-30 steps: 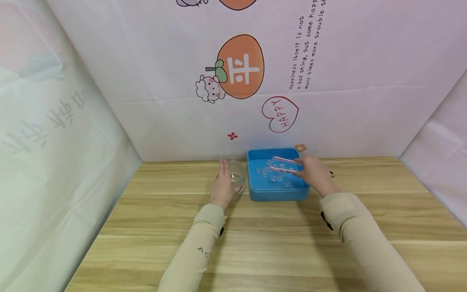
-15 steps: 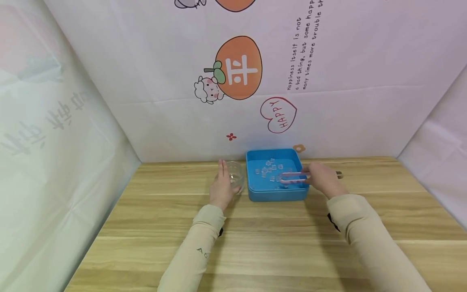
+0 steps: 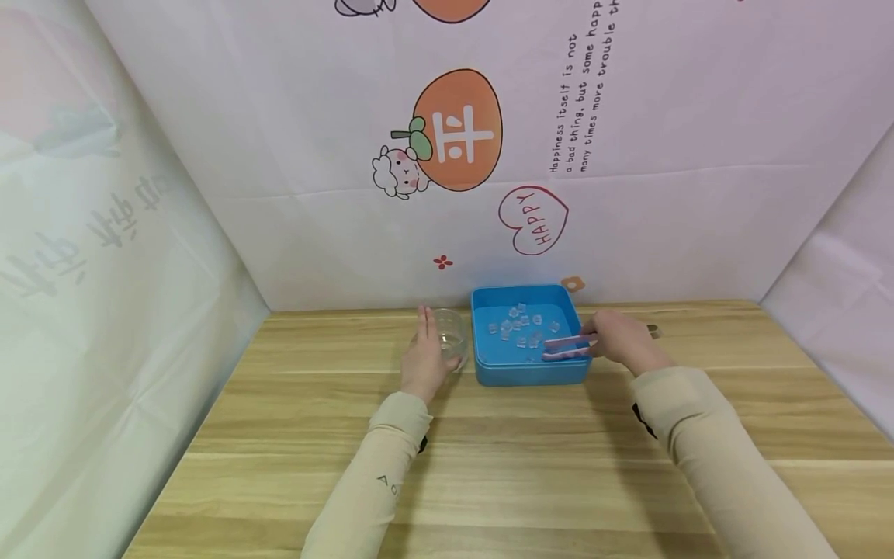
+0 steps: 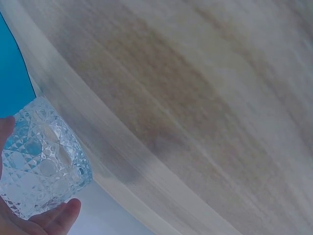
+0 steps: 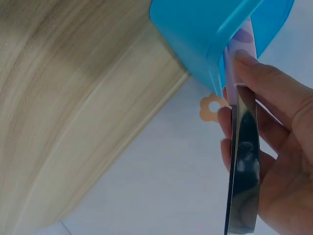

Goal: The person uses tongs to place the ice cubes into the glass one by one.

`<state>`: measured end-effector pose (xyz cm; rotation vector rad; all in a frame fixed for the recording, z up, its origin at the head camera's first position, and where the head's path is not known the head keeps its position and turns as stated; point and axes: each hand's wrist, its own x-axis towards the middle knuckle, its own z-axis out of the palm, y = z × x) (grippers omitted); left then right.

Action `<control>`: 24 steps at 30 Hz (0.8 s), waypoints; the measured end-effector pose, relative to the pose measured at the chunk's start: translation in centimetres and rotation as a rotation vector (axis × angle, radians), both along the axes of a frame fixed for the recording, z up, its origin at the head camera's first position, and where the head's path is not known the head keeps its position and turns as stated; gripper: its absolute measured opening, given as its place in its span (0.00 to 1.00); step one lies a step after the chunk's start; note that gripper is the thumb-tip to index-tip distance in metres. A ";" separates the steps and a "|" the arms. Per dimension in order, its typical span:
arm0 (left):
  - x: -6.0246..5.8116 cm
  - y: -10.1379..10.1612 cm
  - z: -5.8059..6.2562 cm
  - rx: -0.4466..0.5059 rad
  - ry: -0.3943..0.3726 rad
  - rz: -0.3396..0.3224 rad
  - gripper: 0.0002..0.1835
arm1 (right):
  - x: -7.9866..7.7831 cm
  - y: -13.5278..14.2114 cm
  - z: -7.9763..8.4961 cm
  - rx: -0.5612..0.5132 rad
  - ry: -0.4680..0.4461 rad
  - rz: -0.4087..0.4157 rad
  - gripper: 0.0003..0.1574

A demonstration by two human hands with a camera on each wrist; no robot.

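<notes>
My left hand (image 3: 422, 359) grips a clear glass (image 4: 44, 156) with a faceted surface, fingers and thumb on opposite sides. The glass stands on the table just left of a blue box (image 3: 532, 375). In the right wrist view, my right hand (image 5: 288, 122) pinches a pair of tongs (image 5: 244, 161), with bare metal at the bend and pink-patterned tips. The tips (image 3: 566, 353) reach down into the box at its right front corner, their two arms close together. Several small clear cubes (image 3: 517, 323) lie scattered on the box floor. Whether a cube sits between the tips, I cannot tell.
A wood-grain table (image 3: 489, 481) carries the glass and the box. Behind them rises a white printed cloth (image 3: 314, 233) right at the table's back edge. Another white cloth (image 3: 140, 326) hangs along the left side.
The tongs have moved right and toward the front of the box, down among the cubes, and their arms have come closer together. The left hand and glass stay in place.
</notes>
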<state>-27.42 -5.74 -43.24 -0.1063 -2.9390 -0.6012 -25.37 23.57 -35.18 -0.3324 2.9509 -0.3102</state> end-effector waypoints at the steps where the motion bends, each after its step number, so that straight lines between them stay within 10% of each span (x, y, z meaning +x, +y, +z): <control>1: 0.0 0.0 0.0 0.002 0.001 -0.001 0.57 | 0.0 0.0 0.0 0.006 -0.002 0.003 0.19; 24: 0.1 -0.1 0.0 0.009 -0.002 -0.007 0.57 | -0.6 -1.3 -1.0 0.134 0.084 -0.009 0.14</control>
